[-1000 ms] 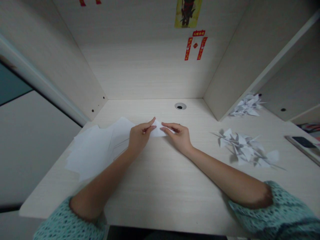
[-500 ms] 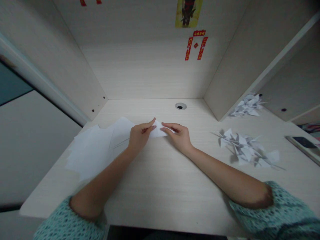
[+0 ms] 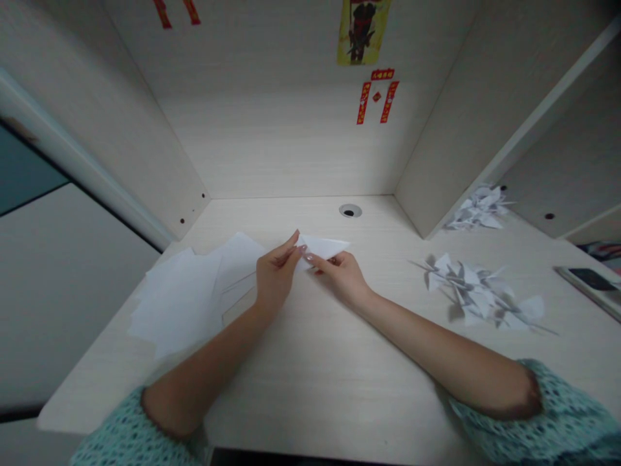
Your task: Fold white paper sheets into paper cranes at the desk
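A folded white paper triangle (image 3: 323, 248) is held up between my hands above the wooden desk (image 3: 310, 388). My right hand (image 3: 342, 276) pinches its lower edge with the thumb and fingers. My left hand (image 3: 276, 277) has its fingertips at the paper's left corner. Just left of that hand, a loose stack of white paper sheets (image 3: 179, 301) lies on the desk, and my left forearm crosses its lower right corner. Part of the folded paper is hidden behind my right fingers.
Several folded paper cranes (image 3: 473, 291) lie to the right, with another pile (image 3: 479, 215) by the right wall. A phone (image 3: 589, 278) sits at the far right edge. Pale cabinet walls surround the desk, which has a cable grommet (image 3: 350, 210) at the back.
The folded paper has swung up and to the right, and its point now sticks out past my right fingers. My right hand has moved slightly left and down.
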Tool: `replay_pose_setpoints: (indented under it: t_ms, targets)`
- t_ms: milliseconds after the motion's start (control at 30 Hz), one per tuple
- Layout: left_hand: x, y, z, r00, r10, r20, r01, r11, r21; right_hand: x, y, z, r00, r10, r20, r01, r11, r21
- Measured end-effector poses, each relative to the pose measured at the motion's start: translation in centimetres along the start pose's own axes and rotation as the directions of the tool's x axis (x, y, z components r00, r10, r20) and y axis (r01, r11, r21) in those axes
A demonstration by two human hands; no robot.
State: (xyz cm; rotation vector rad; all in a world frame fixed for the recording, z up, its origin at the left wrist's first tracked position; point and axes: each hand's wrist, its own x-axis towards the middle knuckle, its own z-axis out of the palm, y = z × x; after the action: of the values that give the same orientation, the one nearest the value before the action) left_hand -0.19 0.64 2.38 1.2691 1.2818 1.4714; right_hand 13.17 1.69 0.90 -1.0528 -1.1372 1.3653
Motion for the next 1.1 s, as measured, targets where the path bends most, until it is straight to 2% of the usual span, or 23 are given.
replay_pose_setpoints:
  t_ms: [133,400,667,900,1100]
  targets:
    - [-0.5,0.3,0.3,1.0,-0.011,-0.023,0.01,0.999,-0.043,-0.1,0.4,0.1,0.998,-0.029,-0.059,0.029,1.0,0.0]
    - [-0.4,0.9,0.5,0.992,-0.102,-0.076,0.087,0.979,-0.184,0.3,0.5,-0.4,0.995,0.018,-0.098,-0.028,0.995,-0.097]
    - [0.5,0.0,0.1,0.977,-0.168,-0.133,0.141,0.972,-0.19,0.6,0.5,-0.7,1.0,-0.021,0.018,0.022,0.999,-0.047]
    - [0.3,0.3,0.0,0.998,-0.038,-0.044,0.031,0.988,-0.153,0.9,0.2,-0.9,0.999,-0.029,-0.015,0.028,0.999,-0.038]
    - [0.5,0.1,-0.2,0.982,-0.032,0.184,0.041,0.998,-0.044,0.9,0.8,-1.3,0.996,-0.067,-0.053,0.066,0.998,-0.022]
